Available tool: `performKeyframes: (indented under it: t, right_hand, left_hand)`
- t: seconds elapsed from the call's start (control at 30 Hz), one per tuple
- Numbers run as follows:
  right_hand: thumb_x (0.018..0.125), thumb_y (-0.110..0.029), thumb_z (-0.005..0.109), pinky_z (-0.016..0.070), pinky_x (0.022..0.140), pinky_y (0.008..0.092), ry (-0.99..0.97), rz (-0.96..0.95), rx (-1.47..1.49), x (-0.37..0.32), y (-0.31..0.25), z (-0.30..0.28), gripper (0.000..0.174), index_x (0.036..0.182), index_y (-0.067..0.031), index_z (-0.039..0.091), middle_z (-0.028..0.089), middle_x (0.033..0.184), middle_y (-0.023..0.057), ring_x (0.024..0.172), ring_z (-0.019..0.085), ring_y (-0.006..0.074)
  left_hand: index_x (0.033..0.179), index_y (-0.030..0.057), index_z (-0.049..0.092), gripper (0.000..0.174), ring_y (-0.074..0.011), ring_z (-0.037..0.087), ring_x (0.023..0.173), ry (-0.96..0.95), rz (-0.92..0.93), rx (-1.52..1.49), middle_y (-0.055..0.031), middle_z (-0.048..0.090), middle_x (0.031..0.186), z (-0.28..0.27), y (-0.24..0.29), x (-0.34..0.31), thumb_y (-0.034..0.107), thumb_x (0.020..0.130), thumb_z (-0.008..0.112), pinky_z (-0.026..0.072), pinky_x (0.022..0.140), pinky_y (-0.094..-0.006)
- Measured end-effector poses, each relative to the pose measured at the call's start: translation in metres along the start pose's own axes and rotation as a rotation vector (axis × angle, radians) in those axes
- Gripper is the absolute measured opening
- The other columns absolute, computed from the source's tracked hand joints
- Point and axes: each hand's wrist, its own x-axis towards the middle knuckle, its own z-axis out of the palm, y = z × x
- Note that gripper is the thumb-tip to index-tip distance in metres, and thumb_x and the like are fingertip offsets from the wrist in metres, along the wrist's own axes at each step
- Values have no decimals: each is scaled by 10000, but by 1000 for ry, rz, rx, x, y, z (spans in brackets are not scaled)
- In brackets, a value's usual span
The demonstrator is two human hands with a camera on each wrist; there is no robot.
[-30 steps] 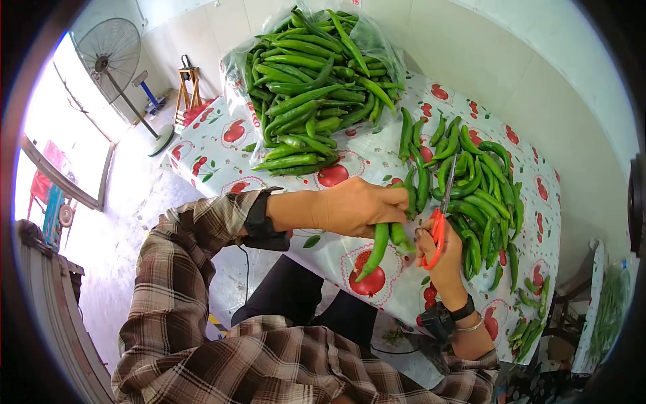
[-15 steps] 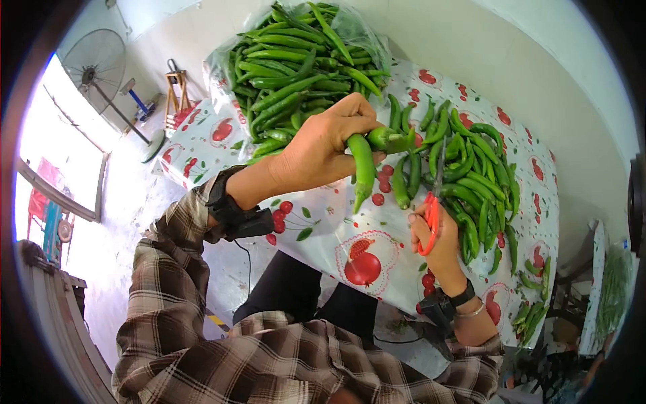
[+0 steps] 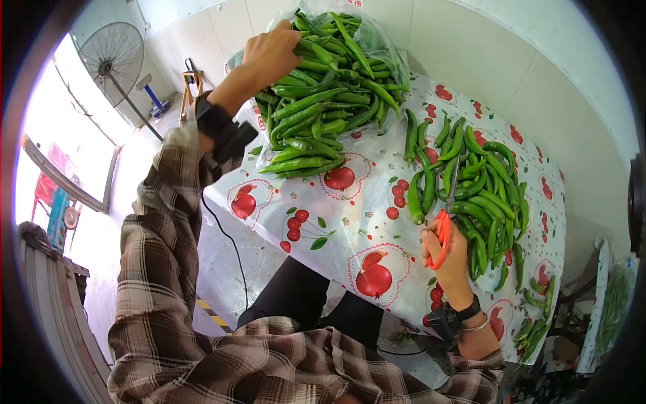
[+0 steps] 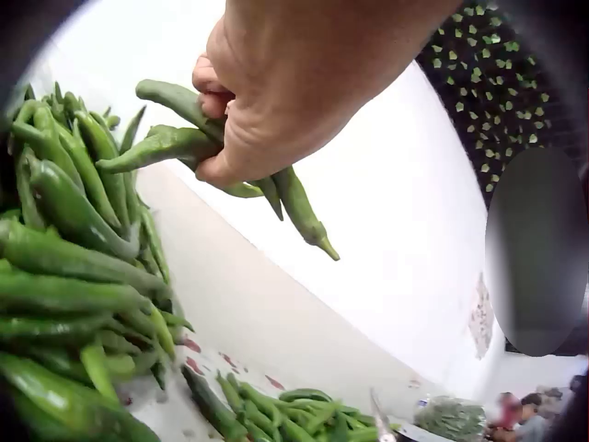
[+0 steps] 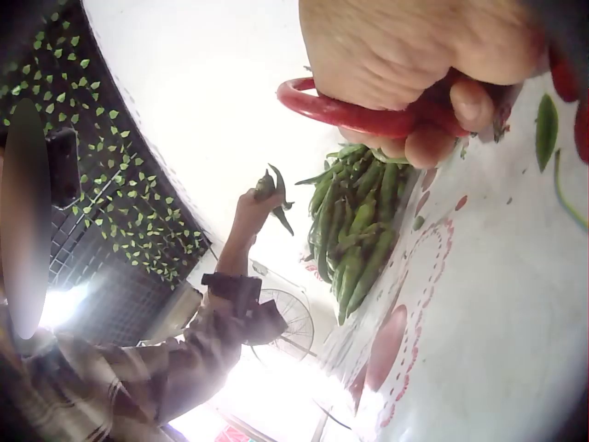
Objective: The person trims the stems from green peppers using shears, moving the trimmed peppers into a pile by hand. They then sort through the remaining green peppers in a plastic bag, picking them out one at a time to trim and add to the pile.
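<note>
High over the heaped bag of long green peppers point(image 3: 303, 111), my left hand point(image 3: 272, 54) is raised at the back left of the table. It grips a few green peppers point(image 4: 304, 216), their ends sticking out on both sides of the fingers in the left wrist view. My right hand point(image 3: 452, 262) holds scissors point(image 3: 444, 237) by their orange-red handles above the front of the table. Their blades point away from me, overlapping the loose pile of green peppers point(image 3: 484, 202) on the right. In the right wrist view, one red handle loop point(image 5: 340, 115) shows beside the curled fingers.
The table wears a white tablecloth point(image 3: 323, 262) printed with red fruit. Small peppers point(image 3: 531, 337) lie at its right front corner. A wall point(image 3: 464, 47) stands right behind the table. To the left are a standing fan point(image 3: 111, 60) and a wooden stool point(image 3: 190, 84).
From beside the scissors, my left hand has lifted the peppers up and to the left, over the bag. The right hand with the scissors has stayed nearly in place.
</note>
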Motion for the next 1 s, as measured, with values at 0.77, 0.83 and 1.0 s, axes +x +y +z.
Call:
performKeyframes:
  t: [0.77, 0.83, 1.0]
  right_hand:
    - [892, -53, 619, 377, 441, 217, -24, -20, 83, -1, 3, 0, 83, 914, -39, 539, 488, 636, -19, 494, 462, 50]
    - [896, -60, 618, 378, 449, 218, -29, -14, 93, -2, 3, -2, 87, 924, -39, 538, 485, 639, -20, 496, 454, 49]
    - [902, -111, 610, 347, 416, 217, -38, -32, 68, -2, 1, 0, 100, 917, -33, 549, 509, 600, -1, 445, 456, 64]
  left_hand:
    - [1197, 83, 594, 477, -317, 600, 1051, -70, 78, -239, -109, 602, 1143, 18, -10, -6, 269, 764, 672, 474, 878, -418]
    - [1201, 87, 591, 464, -316, 602, 1047, -45, 81, -237, -109, 601, 1139, 13, 0, -7, 255, 775, 666, 476, 868, -415]
    - [1192, 109, 590, 389, -315, 608, 1022, 15, 211, -357, -100, 593, 1129, 0, 46, -25, 196, 816, 642, 485, 846, -400]
